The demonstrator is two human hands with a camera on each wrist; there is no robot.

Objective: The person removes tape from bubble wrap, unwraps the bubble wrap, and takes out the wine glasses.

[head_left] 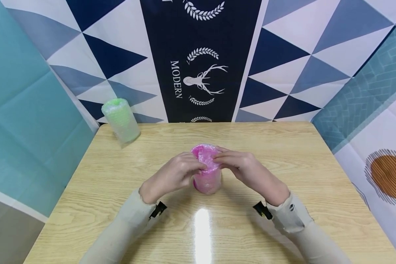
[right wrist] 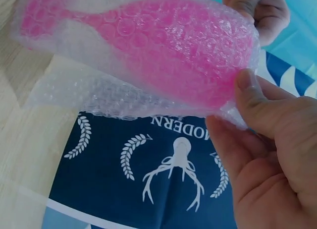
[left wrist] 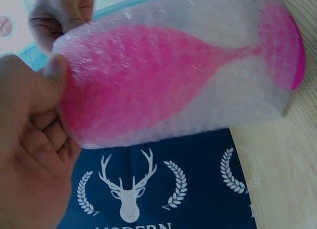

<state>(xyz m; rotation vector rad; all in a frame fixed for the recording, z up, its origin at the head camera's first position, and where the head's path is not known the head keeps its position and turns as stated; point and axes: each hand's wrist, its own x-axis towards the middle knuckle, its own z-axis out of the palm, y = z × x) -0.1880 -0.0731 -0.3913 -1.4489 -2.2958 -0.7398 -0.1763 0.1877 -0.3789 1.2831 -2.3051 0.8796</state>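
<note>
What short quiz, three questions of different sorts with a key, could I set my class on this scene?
1. Multiple choice: what colour is the goblet between the left hand and the right hand?
a) green
b) pink
c) blue

2. True or false: in the head view, the green bundle stands near the far left corner of the table.

3. Fill in the missing words: the goblet is wrapped in clear ____ ____.

Key: 1. b, pink. 2. True. 3. Bubble wrap.
</note>
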